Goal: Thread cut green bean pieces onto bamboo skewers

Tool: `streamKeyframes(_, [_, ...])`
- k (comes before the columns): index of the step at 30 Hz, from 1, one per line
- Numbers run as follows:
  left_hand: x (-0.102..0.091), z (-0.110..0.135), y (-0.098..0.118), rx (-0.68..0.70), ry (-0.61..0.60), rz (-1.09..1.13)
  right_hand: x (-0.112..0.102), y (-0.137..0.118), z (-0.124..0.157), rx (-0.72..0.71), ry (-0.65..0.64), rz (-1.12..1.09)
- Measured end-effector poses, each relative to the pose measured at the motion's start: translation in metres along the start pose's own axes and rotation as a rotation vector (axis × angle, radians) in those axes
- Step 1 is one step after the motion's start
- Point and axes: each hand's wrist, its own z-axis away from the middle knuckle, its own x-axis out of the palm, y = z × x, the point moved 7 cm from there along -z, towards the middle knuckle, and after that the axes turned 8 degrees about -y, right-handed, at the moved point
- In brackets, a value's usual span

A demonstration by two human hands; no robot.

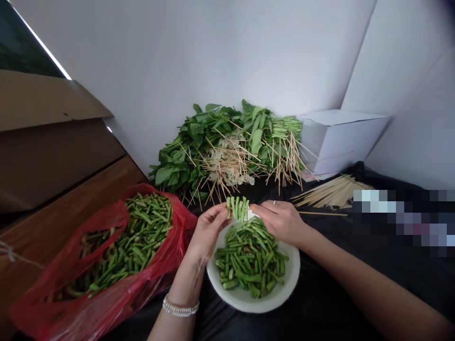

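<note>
Above the far rim of a white bowl [292, 284], a short row of cut green stem pieces [237, 208] stands side by side between my two hands. My left hand [212, 226] pinches the left end of this row. Closed at the row's other end, my right hand [284, 220] grips a thin bamboo skewer [323, 214], whose bare length sticks out to the right. My right fingers hide where the skewer meets the stems. Something white shows by the right fingertips; I cannot tell what it is. A heap of cut green stems [249, 265] fills the bowl below.
A red plastic bag [149, 279] of cut stems stands left. Behind the bowl lie leafy greens [174, 166] and skewered bundles [231, 161]. Loose skewers [330, 192] and a white box [344, 142] are at the right, on black sheeting [320, 293]. A cardboard box [46, 151] stands far left.
</note>
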Motion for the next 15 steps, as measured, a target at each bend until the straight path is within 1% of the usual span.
streamKeyframes(3, [0.009,0.002,-0.002,-0.026,-0.087,-0.057,0.001,-0.001,0.001,0.0,-0.005,-0.013])
streamKeyframes(8, [0.011,0.002,-0.001,-0.018,-0.105,-0.158,0.0,-0.002,0.001,-0.017,0.004,-0.025])
streamKeyframes(11, [0.014,0.002,0.0,-0.005,-0.171,-0.327,-0.002,0.001,0.001,0.001,0.021,-0.009])
streamKeyframes(13, [0.015,0.003,0.0,0.011,-0.218,-0.48,-0.003,0.004,0.001,0.02,0.031,0.014])
streamKeyframes(15, [0.018,0.006,-0.002,0.012,-0.293,-0.665,-0.003,0.007,0.001,0.033,0.033,0.037])
